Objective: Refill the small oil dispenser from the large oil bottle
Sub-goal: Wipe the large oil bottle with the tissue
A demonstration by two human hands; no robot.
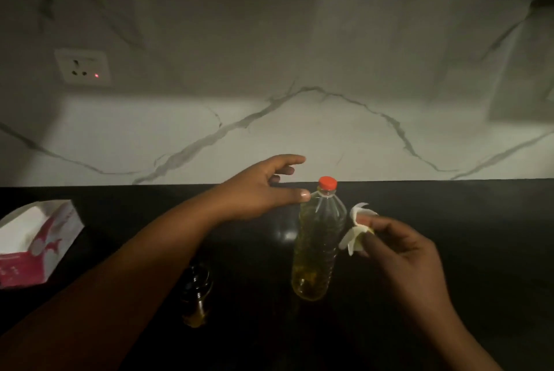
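small oil dispenser (196, 295): nearest the person, dark glass, upright on the tabletop (449, 220), half hidden under the left forearm; looks to hold some yellow oil low down, but the light is too poor to be sure; top not readable.
large oil bottle (314, 244): just beyond and right of the dispenser, upright, long axis vertical, clear plastic, yellow oil up to the shoulder, red cap (327, 182) on.
right hand (401, 247): right of the bottle at mid-body height, close beside it; fingers curled, pinching a crumpled white tissue (356, 229) that has a yellowish patch; tissue sits just off the bottle wall, contact unclear.
left hand (263, 187): reaching across from the left, at the bottle's neck; fingers spread and loose, holding nothing; thumb tip at the shoulder just below the cap, touching or nearly so.
key relation: cap lies just right of the left thumb, so the left hand is the nearer one to neck and cap; the right is busy with the tissue.
stage, my read: bottle capped, likely wiping or steadying.
tissue box (39, 244): far left, pink and white.
wall socket (84, 66): on the marble backsplash, red light on.
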